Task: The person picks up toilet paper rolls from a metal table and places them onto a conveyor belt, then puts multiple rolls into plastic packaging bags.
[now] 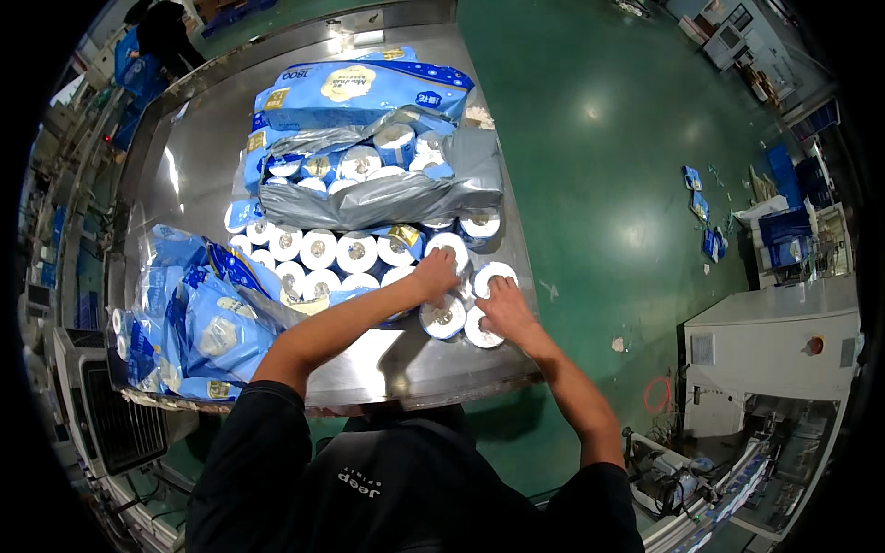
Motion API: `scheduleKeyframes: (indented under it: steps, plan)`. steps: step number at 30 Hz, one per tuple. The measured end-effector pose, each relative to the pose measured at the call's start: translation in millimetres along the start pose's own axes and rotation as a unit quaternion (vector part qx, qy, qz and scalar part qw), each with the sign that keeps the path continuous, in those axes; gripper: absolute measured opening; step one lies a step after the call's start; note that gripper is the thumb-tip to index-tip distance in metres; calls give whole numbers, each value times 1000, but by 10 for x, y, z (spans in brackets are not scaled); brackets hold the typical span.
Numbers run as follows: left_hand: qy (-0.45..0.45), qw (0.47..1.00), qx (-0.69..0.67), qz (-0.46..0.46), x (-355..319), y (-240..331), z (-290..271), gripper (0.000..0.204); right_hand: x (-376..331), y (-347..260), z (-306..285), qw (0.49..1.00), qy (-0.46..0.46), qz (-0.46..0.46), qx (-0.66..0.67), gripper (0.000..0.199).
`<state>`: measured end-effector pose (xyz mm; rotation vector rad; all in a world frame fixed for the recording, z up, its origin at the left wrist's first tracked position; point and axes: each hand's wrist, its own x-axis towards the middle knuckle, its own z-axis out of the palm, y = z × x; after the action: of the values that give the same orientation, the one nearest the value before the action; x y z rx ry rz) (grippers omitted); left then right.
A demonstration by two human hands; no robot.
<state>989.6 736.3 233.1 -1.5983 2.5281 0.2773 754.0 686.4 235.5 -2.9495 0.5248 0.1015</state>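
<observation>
My left hand (437,277) has its fingers bent over a white toilet paper roll (447,245) in a blue printed wrapper. Close by on the right, my right hand (508,311) curls its fingers over the near edge of another toilet paper roll (497,271). Two more rolls stand on end just below them, one of them a roll (443,320) between my hands. Several others form a block of rolls (319,249) to the left. Behind these lies a torn grey plastic bag (472,175), with rolls showing through its opening.
Everything rests on a metal table (203,152) with a raised rim. A full blue package (387,90) lies at the back. Crumpled blue bags (221,327) fill the front left. A machine cabinet (765,323) stands right; a person (166,37) is far left. Wrappers (698,205) litter the green floor.
</observation>
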Motion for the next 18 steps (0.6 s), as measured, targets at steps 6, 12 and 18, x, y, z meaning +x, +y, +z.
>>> scheduleKeyframes:
  steps: [6, 12, 18]
  plan:
    - [53, 997, 8, 47, -16, 212, 212, 36, -574, -235, -287, 984, 112, 134, 37, 41]
    - [64, 990, -44, 118, 187, 187, 348, 55, -1886, -1085, -545, 860, 299, 410, 56, 49]
    - [282, 932, -199, 112, -55, -3, 233, 51, -2754, -2526, -271, 555, 530, 615, 181, 46]
